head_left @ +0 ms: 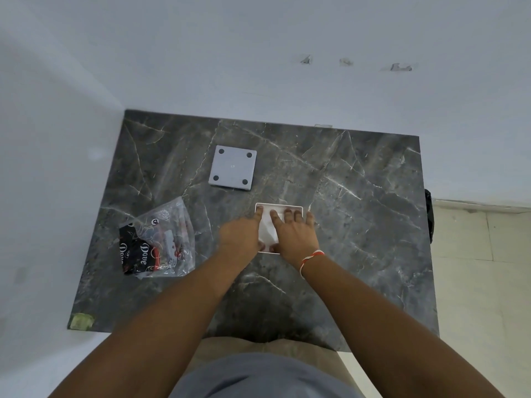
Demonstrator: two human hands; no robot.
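Observation:
A small white open box (290,208) lies in the middle of the dark marble table (359,196), with crumpled white paper (267,231) inside it. My left hand (240,232) rests at the box's left side, fingers stretched toward its far left corner. My right hand (293,232) lies flat over the box with fingers spread and straight, pressing down on the paper; a red-and-white thread sits on that wrist. Beyond the box, a grey square lid (232,167) with four dark round feet lies upside down.
A clear plastic bag (159,239) with black and red printed wrapping lies at the table's left. White walls close in at the back and left. A patch of tape (81,321) marks the near left corner. Tiled floor (482,282) shows to the right.

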